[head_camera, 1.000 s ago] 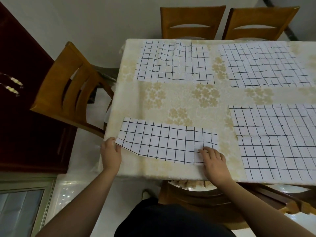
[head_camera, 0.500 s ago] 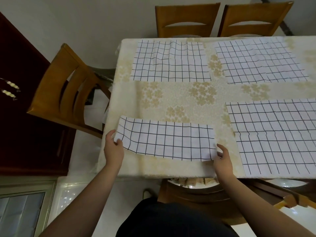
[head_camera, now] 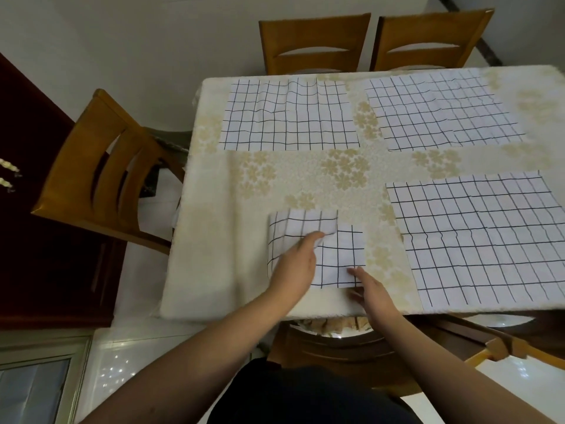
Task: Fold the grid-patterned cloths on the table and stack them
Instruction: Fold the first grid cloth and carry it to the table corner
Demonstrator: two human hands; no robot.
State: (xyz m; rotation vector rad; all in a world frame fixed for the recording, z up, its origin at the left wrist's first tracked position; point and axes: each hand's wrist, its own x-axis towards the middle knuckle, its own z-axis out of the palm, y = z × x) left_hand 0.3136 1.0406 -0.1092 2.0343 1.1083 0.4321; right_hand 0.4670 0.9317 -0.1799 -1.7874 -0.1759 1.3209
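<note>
While the left hand (head_camera: pixel 295 264) pinches the folded cloth (head_camera: pixel 318 249) flap, the right hand (head_camera: pixel 371 287), fingers flat and relaxed, should pin the near corner on the table (head_camera: pixel 214 240) so edges align.

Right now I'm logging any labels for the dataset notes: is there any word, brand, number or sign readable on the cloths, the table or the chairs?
None: no text can be read anywhere in the head view.
The folded cloth under the left hand and right hand bears only black grid lines.
The three flat cloths bear the same grid.
The tablecloth shows only flower prints.
The chairs carry no marks.
</note>
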